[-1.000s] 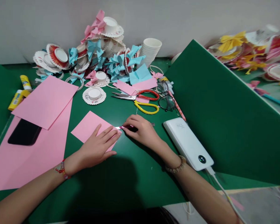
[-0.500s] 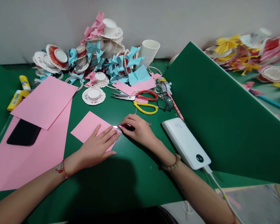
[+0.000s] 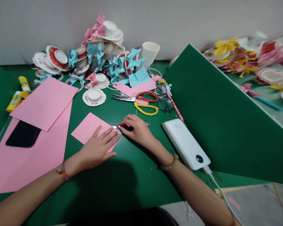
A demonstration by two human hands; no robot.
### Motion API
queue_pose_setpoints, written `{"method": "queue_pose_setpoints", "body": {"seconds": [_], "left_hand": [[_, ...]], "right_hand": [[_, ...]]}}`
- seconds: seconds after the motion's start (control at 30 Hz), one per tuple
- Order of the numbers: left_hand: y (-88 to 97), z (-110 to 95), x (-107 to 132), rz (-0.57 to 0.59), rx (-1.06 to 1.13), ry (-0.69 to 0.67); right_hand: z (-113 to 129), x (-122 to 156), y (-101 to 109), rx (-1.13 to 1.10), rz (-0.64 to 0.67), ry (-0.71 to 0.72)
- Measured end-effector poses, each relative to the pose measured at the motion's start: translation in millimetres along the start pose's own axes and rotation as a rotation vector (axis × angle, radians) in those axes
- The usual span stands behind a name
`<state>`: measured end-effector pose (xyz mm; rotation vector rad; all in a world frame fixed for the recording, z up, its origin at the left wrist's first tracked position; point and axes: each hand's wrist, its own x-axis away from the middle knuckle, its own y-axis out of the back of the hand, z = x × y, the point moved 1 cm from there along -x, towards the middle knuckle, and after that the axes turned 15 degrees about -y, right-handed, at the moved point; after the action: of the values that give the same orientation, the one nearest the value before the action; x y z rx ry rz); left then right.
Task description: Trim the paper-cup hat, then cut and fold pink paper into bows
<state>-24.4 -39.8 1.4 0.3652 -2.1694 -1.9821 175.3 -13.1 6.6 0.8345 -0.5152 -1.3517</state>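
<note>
My left hand (image 3: 100,143) lies flat with its fingers spread on a pink sheet of paper (image 3: 86,125), pressing it to the green table. The sheet's right part is covered by that hand. My right hand (image 3: 138,128) is closed around a slim cutter knife (image 3: 148,124), whose handle is mostly hidden under the fingers. Its shiny blade points left and meets the upper right edge of the pink sheet, close to my left fingertips. I cannot tell whether the blade lies inside a fold.
Scissors (image 3: 134,100), eyeglasses (image 3: 165,103) and a white power bank (image 3: 186,143) with a cable lie to the right. Larger pink sheets (image 3: 46,103) and a phone (image 3: 23,134) are at left. Small paper hats (image 3: 94,95) pile up behind; a green divider (image 3: 217,119) stands right.
My right hand and the cutter knife have shifted very slightly left along the sheet's edge. My left hand stays in place on the paper. The view has turned a little.
</note>
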Motion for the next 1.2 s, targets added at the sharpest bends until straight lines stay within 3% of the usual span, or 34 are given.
{"method": "queue_pose_setpoints", "body": {"seconds": [0.83,1.03,1.2], "left_hand": [[2.0,-1.9,-0.7,-0.025,0.001,-0.011],[2.8,-2.5,-1.0,-0.151,0.07,0.171],[7.4,-2.7,-1.0,-0.099,0.034,0.214]], "right_hand": [[2.7,-4.9,-5.5,-0.017,-0.029,0.018],[0.5,-4.9,-6.8,-0.031,-0.046,0.041],[0.3,-4.7,-7.1,-0.027,-0.044,0.029]]}}
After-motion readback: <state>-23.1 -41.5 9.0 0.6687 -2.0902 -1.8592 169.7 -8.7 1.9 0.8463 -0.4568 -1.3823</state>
